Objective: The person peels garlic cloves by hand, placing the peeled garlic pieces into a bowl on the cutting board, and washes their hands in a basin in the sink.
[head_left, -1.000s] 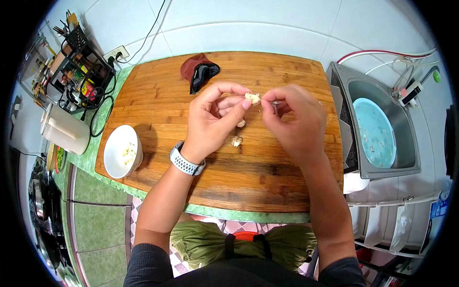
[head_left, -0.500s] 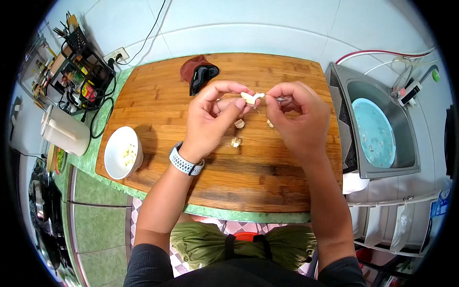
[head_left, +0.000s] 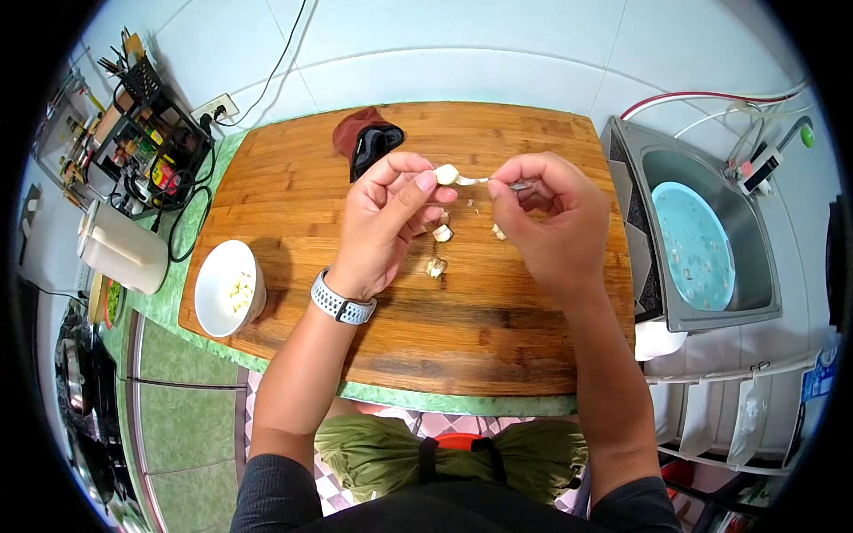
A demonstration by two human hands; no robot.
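By the left hand (head_left: 378,222), a pale clove (head_left: 447,174) was pinched between fingertips. Just beside them, a thin strip (head_left: 471,181) was pinched by the right hand (head_left: 562,218). Under the fingers, small pieces (head_left: 442,233) were scattered on the board (head_left: 444,351).

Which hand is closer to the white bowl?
Left. The left hand is up and right of the white bowl in the picture; the right hand is much farther right.
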